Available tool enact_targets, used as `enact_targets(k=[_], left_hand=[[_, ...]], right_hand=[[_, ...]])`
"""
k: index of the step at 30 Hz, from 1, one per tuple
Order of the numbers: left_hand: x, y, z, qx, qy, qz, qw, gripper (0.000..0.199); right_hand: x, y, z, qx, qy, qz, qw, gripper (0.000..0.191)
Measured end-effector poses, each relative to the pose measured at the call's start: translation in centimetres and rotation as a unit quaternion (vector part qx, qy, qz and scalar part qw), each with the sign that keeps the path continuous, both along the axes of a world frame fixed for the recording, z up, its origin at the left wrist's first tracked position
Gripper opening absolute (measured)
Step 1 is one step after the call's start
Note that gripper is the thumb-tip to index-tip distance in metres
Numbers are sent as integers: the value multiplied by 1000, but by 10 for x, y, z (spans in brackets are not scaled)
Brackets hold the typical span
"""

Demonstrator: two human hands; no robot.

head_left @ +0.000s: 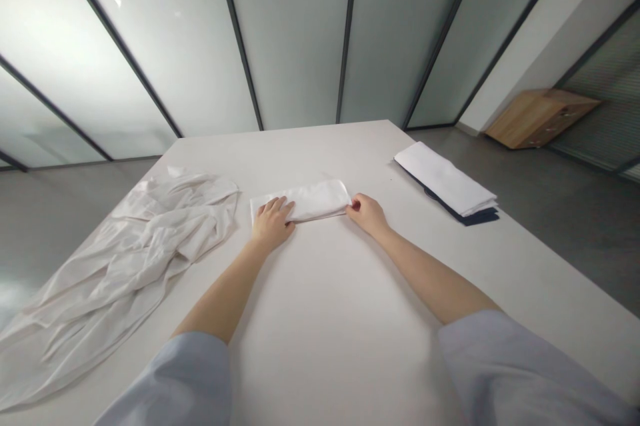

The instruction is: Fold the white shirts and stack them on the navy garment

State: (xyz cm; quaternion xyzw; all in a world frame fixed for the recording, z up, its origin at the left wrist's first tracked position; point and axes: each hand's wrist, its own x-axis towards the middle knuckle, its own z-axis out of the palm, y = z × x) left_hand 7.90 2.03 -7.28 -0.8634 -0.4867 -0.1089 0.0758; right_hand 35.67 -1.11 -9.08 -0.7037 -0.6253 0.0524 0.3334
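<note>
A white cloth (317,199), folded into a narrow rectangle, lies across the middle of the table. My left hand (273,223) rests flat on its left part, fingers spread over the fabric. At the right end, my right hand (367,213) pinches the near corner of the cloth between thumb and fingers. The cloth's layers show along its near edge, and its far side has a rounded fold. What kind of garment or linen it is, I cannot tell.
Loose, crumpled white fabric (150,239) spreads along the table's left side and over its edge. Folded white cloth (445,176) lies on folded dark blue cloth (483,217) at the right edge of the white table (330,339). A wooden cabinet (530,119) stands beyond, by frosted glass panels.
</note>
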Motion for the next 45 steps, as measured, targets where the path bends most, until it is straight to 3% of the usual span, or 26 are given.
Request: enact_targets(k=[7, 13, 18, 26, 45], left_hand=[[1, -1, 2, -7, 4, 3, 1000, 54], [1, -1, 2, -15, -1, -2, 1000, 54], [1, 0, 2, -22, -8, 0, 1000, 54], [1, -2, 4, -20, 2, -3, 1000, 54], [0, -1, 2, -23, -10, 0, 1000, 54]], right_hand=[[-1, -1, 0, -5, -10, -8, 1000, 11], [1, 0, -2, 55, 12, -37, 998, 3], [8, 0, -2, 91, 21, -31, 995, 9], [6, -2, -3, 73, -30, 4, 997, 11], [10, 0, -3, 41, -48, 17, 998, 14]])
